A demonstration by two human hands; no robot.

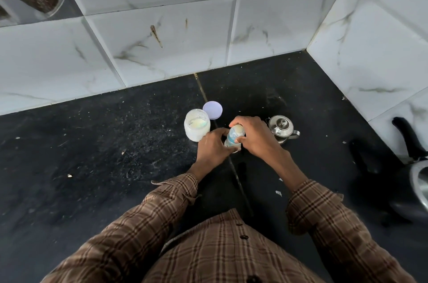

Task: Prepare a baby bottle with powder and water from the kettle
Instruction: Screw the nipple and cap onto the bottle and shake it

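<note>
A small clear baby bottle [234, 136] stands on the black counter [104, 155] between my hands. My left hand [214, 148] grips its lower body from the left. My right hand [253, 135] curls round its top, fingers over the cap or teat. Just to the left stands an open jar of white powder [196, 127], and its pale lilac lid [212, 110] lies flat behind it. To the right of my right hand sits a small steel kettle [283, 128] with its lid on.
White marbled tile walls [162, 39] close the counter at the back and right. A steel pan with a black handle [407, 141] pokes in at the right edge. Small white scraps lie scattered on the counter.
</note>
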